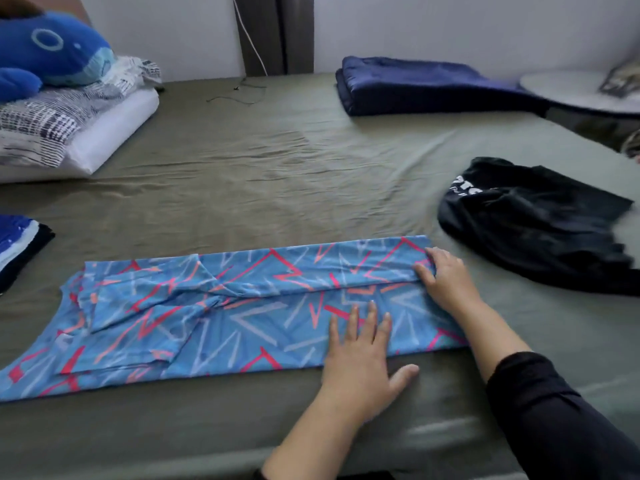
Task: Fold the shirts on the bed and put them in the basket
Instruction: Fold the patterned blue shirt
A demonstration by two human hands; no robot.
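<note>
Head view is showing a blue shirt with a red, pink and pale zigzag print (221,317) lying on the grey-green bed sheet (263,174), near the bed's front edge. Its long axis is running left to right across the frame; the far long edge is folded over toward the middle, and the wider, looser end is lying at the left. The left hand (360,355) is resting flat on the shirt's near edge, fingers straight and spread, grasping nothing. The right hand (445,280) is pinching the folded far edge at the shirt's right end, its fingers curled onto the cloth. A crumpled black shirt (533,223) is lying to the right, well apart, with white lettering too blurred and creased to read. A folded navy blanket (415,84) is sitting near the wall, and a blue plush whale (52,50) is lying on pillows at far left.
</note>
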